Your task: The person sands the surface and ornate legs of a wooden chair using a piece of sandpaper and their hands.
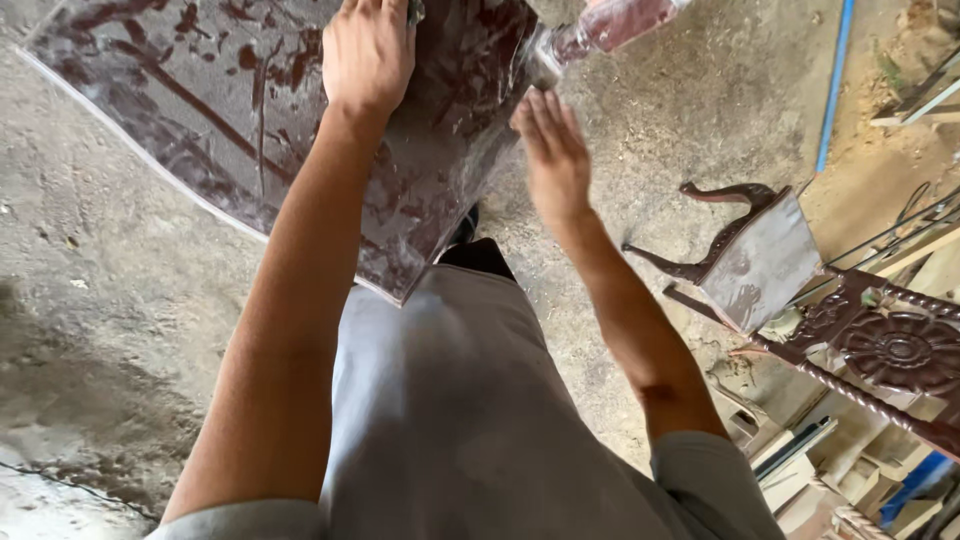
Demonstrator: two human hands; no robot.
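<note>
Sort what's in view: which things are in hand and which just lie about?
In hand: left hand flat on the dark red panel; right hand by its turned leg.
Lying about: small carved stool, carved rosette frame, blue pipe.

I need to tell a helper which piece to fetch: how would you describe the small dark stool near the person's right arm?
Start at the large dark glossy panel under the left hand, then look past the right hand to the concrete floor. There lies the small stool, tipped on its side. Unlike the carved panel beside it, it has curved legs.
</note>
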